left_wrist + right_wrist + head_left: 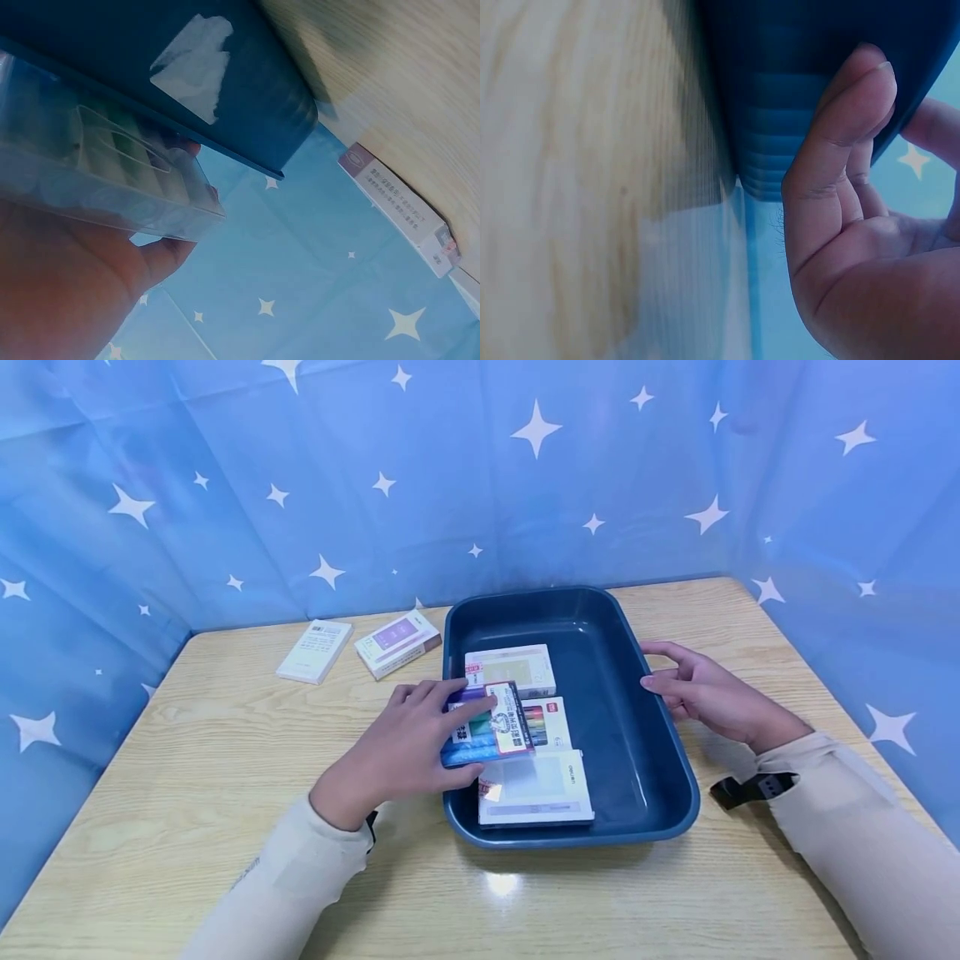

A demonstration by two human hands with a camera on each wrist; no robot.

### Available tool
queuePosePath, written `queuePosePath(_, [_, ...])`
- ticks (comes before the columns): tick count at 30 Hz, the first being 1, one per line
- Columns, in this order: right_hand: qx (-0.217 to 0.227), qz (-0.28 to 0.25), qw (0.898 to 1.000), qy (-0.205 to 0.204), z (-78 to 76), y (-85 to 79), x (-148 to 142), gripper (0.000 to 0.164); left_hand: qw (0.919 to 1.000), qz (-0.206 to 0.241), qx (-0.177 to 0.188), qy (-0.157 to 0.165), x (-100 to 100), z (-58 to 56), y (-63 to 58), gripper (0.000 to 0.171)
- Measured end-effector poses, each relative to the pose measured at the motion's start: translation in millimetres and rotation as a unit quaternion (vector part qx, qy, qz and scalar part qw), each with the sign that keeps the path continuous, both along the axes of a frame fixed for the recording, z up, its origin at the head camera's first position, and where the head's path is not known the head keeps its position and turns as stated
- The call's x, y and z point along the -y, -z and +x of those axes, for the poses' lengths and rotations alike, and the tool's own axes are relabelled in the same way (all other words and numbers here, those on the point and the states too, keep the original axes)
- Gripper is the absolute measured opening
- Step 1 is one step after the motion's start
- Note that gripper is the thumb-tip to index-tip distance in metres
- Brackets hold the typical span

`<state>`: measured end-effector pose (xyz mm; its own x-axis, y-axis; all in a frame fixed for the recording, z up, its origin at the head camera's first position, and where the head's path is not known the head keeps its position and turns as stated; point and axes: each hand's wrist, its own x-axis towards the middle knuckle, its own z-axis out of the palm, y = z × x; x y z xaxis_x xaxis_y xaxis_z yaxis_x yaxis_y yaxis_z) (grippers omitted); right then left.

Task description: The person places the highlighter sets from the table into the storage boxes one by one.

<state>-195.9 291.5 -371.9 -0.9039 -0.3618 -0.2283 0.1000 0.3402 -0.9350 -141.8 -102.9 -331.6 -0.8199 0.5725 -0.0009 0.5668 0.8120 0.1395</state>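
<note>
Left hand (408, 739): wrapped round a clear pen pack (487, 735), fingers over the top and thumb on the near side, closed in snug
Pen pack: held over the tray's left rim, above the boxes in there, can't tell if it touches them
Right hand (701, 693): pinching the right rim of the blue tray (611, 718), seems to be steadying it
Step in hand: loading the tray is my guess, lifting out is possible too
Next move: if loading, probably lower it flat and loosen the fingers, there's room on the right
Pack label: bold Chinese characters on white, too small for me to read
In the tray: far box (513, 667) with maybe a "12", middle box (555, 727) with a red logo I can't swear to, near box (536, 785) with tiny print
On the table (187, 777): purple-fronted box (397, 637), white box (315, 653) with barcode and fine print
</note>
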Motion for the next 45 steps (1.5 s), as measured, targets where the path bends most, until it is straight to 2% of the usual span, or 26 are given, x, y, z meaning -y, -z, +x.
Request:
queuePosePath(10, [0.001,-0.009,1.000,-0.006,-0.2,0.6,0.5,0.064,0.9998,-0.005,0.002,0.021,-10.3,-1.2,-3.4,0.076])
queuePosePath(22, [0.001,-0.008,1.000,-0.007,-0.1,0.5,-0.7,0.063,0.9991,0.004,-0.007,0.042,-20.3,3.2,-5.6,0.075])
queuePosePath(31, [0.001,-0.003,1.000,-0.006,-0.6,1.0,-2.2,0.064,0.9978,0.005,-0.022,0.062,-27.8,4.6,-3.8,0.072])
queuePosePath(45, [0.000,0.004,1.000,-0.002,-0.2,1.2,-0.4,0.064,0.9966,0.018,-0.020,0.077,-27.6,6.4,0.2,0.074])
